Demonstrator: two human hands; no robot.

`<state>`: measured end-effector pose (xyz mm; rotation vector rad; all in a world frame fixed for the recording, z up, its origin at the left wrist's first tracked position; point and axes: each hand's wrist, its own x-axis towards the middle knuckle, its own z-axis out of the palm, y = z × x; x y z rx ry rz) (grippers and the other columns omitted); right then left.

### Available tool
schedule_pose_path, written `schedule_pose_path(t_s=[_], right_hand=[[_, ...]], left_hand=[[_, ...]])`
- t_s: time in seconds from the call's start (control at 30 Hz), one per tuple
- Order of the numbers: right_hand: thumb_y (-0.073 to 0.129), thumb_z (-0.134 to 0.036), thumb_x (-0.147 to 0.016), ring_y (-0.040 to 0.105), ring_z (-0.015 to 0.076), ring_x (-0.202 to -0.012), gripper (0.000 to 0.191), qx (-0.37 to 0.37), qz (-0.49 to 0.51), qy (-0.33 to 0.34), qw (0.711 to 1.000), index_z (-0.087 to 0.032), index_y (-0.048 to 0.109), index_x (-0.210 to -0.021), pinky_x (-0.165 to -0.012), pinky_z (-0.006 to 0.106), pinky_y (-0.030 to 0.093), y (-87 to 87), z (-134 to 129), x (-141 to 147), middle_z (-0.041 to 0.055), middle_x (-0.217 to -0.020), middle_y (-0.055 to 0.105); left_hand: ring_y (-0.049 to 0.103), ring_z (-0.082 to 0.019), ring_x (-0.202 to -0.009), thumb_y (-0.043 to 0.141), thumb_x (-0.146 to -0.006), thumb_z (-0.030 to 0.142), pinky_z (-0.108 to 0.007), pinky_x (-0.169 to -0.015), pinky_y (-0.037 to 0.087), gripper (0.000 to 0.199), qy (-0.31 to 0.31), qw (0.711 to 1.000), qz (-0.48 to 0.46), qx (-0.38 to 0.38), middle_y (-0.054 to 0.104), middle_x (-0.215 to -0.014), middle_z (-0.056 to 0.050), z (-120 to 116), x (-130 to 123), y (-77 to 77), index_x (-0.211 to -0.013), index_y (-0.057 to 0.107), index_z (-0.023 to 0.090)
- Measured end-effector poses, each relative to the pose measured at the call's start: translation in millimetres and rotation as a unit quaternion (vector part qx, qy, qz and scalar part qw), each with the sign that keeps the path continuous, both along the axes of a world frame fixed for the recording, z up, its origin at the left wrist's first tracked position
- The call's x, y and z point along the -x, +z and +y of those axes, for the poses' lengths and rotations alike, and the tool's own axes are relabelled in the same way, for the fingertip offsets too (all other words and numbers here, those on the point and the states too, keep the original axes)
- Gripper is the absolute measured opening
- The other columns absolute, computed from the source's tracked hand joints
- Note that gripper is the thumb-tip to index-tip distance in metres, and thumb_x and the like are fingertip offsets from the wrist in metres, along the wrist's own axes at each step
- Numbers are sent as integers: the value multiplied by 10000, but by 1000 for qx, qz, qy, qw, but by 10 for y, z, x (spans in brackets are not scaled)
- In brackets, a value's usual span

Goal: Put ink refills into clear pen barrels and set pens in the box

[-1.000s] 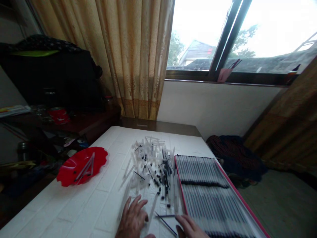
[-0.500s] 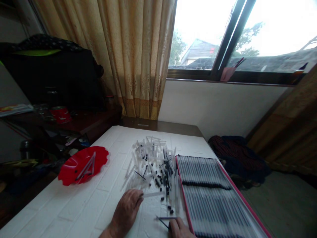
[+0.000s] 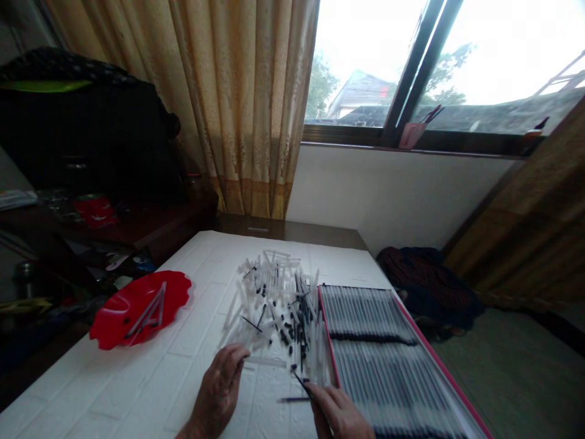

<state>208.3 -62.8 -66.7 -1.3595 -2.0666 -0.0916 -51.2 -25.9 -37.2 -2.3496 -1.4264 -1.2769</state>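
Note:
My left hand (image 3: 218, 385) pinches one end of a clear plastic tube (image 3: 267, 362) just above the white table. In my right hand (image 3: 339, 413) is a thin dark refill (image 3: 301, 385), its far tip close to a small black cap (image 3: 293, 367). Another dark refill (image 3: 293, 400) lies on the table beside my right fingers. Beyond both hands spreads a pile of clear tubes (image 3: 274, 274), dark refills and black caps. At the right, a pink-edged box (image 3: 329, 353) holds rows of filled clear tubes with black caps.
A red scalloped dish (image 3: 109, 317) with a few tubes stands on the table's left part (image 3: 183, 366). Behind it are a dark cabinet and a covered screen (image 3: 91, 134). Dark cloth (image 3: 425, 280) lies beyond the table's right side, below the window.
My right hand has risen from the table with the dark refill, its tip now near a black cap. My left hand has shifted slightly left and up with the clear tube. The view has turned slightly.

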Motion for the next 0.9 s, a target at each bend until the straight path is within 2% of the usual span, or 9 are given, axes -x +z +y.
schedule_pose_path(t_s=[0.17, 0.43, 0.67, 0.9], right_hand=[[101, -377, -988, 646, 165, -630, 565, 13, -25, -3, 1000, -272, 655, -1020, -564, 209, 490, 171, 17, -9, 48, -714, 665], [356, -240, -943, 640, 157, -689, 302, 63, -16, 2, 998, -297, 635, -1043, -598, 190, 448, 397, -7, 2, 21, -754, 664], [464, -113, -820, 645, 172, -728, 365, 113, -62, 13, 992, -305, 620, -1088, -619, 197, 453, 467, -10, -31, 20, -800, 675], [495, -122, -820, 647, 181, -730, 326, 120, -65, -2, 991, -299, 634, -1056, -620, 213, 453, 552, -32, -10, 15, -787, 673]], left_hand=[[662, -157, -863, 396, -943, 216, -253, -776, 562, 185, -11, 1000, 4, -9, 650, -908, -59, 12, -3, 3, -1054, 543, 214], [679, -165, -852, 392, -942, 251, -258, -764, 571, 191, -16, 1000, -7, -5, 673, -897, -49, -5, 1, 54, -1046, 552, 237], [678, -162, -855, 409, -934, 237, -248, -776, 566, 184, -24, 1000, -16, -12, 675, -893, -44, -2, -4, 68, -1040, 559, 232], [668, -164, -872, 408, -933, 219, -258, -789, 559, 185, -21, 1000, -15, -3, 665, -909, -50, 8, 10, 26, -1046, 555, 224]])
